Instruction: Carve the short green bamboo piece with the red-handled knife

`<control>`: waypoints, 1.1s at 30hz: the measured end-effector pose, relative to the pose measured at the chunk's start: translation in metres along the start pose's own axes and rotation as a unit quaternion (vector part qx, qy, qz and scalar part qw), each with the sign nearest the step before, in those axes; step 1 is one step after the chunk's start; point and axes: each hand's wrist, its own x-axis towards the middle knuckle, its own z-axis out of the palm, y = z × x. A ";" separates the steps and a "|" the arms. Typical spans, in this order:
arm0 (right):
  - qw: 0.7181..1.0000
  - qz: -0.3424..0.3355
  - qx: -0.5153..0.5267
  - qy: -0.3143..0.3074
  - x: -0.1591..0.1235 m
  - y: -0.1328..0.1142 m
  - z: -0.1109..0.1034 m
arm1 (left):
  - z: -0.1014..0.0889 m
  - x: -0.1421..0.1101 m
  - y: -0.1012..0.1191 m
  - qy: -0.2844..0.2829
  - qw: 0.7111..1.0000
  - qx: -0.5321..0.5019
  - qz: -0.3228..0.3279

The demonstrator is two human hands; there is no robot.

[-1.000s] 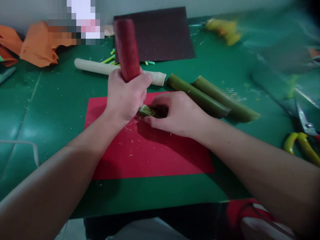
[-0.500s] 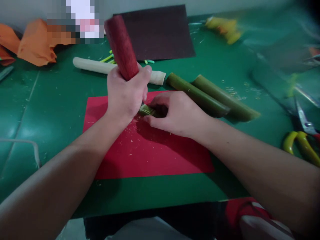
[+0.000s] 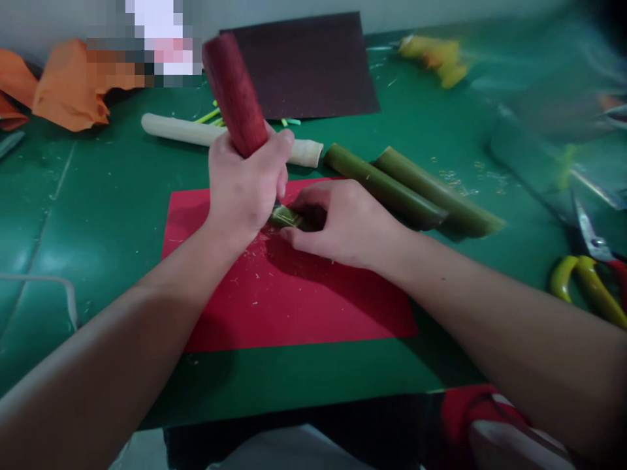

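My left hand is closed around a carving tool with a thick red wooden handle. The handle rises out of the fist and leans to the left. Only a little dark metal shows below the fist, where it meets a short piece of green bamboo. That bamboo lies on a red sheet sprinkled with small shavings. Its right end is gripped between the thumb and fingers of my right hand, which hides much of it. The tool's tip is hidden.
Two cut green bamboo lengths lie right of the red sheet. Behind my left hand are a pale wooden rod and a dark sheet. Yellow-handled scissors lie at the right, orange cloth-like material at the back left.
The tool's handle has tipped to the left from nearly upright, mostly in the first half second. My left hand has turned slightly with it; the right hand keeps its grip on the bamboo.
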 end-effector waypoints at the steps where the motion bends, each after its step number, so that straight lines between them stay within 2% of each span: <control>1: 1.000 -0.002 0.000 0.001 0.000 0.000 0.000 | 0.001 0.000 0.000 0.001 1.000 0.006 0.001; 8: 1.000 -0.006 -0.001 0.001 0.000 -0.001 0.000 | 0.004 -0.001 0.006 0.012 1.000 0.019 -0.018; 12: 1.000 -0.007 0.007 -0.002 0.000 -0.002 0.001 | 0.002 -0.002 0.010 -0.037 0.998 0.013 -0.057; 14: 1.000 -0.004 0.005 -0.006 0.000 -0.002 0.001 | 0.000 -0.002 0.009 -0.052 0.997 0.015 -0.052; 19: 1.000 -0.002 -0.013 -0.006 0.001 -0.001 0.000 | -0.003 -0.001 0.002 0.002 1.000 0.007 -0.025; 24: 1.000 0.001 -0.008 -0.009 0.000 -0.002 -0.001 | 0.000 -0.002 0.003 -0.008 0.999 0.030 -0.031; 30: 1.000 -0.004 -0.003 -0.008 0.000 -0.003 -0.002 | 0.006 -0.004 0.006 0.036 0.999 0.032 -0.007; 33: 1.000 -0.003 -0.001 -0.007 0.000 -0.003 -0.001 | 0.004 -0.003 0.009 0.011 1.000 0.017 -0.024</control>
